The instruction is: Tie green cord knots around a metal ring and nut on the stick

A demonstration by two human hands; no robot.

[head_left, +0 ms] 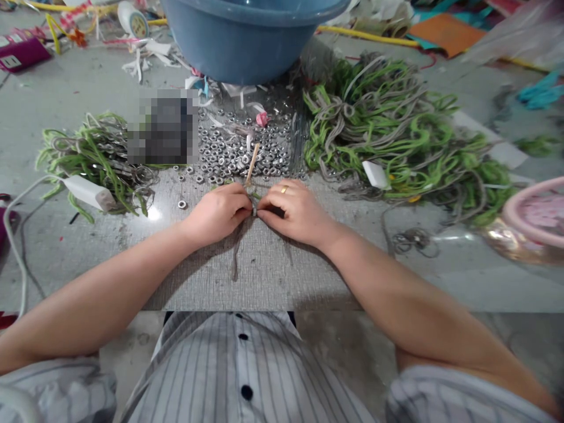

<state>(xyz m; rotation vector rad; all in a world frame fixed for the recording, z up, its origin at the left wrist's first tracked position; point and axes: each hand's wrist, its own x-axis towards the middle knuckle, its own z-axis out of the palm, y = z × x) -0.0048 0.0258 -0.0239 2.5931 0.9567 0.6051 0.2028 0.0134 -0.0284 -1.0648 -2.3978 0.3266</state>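
My left hand and my right hand meet fingertip to fingertip above the table, both pinched closed. Between them is a thin green and grey cord, its grey end trailing down below my left fingers. A small pale, nut-like piece shows at the fingertips, mostly hidden. Just beyond the hands lies a heap of metal nuts, with a thin tan stick angled over its near edge. One loose nut lies left of my left hand.
Green and grey cords lie in a big pile at right and a smaller bundle at left. A blue basin stands behind the nuts. A white plastic block and cable are at left, a pink-rimmed basket at right.
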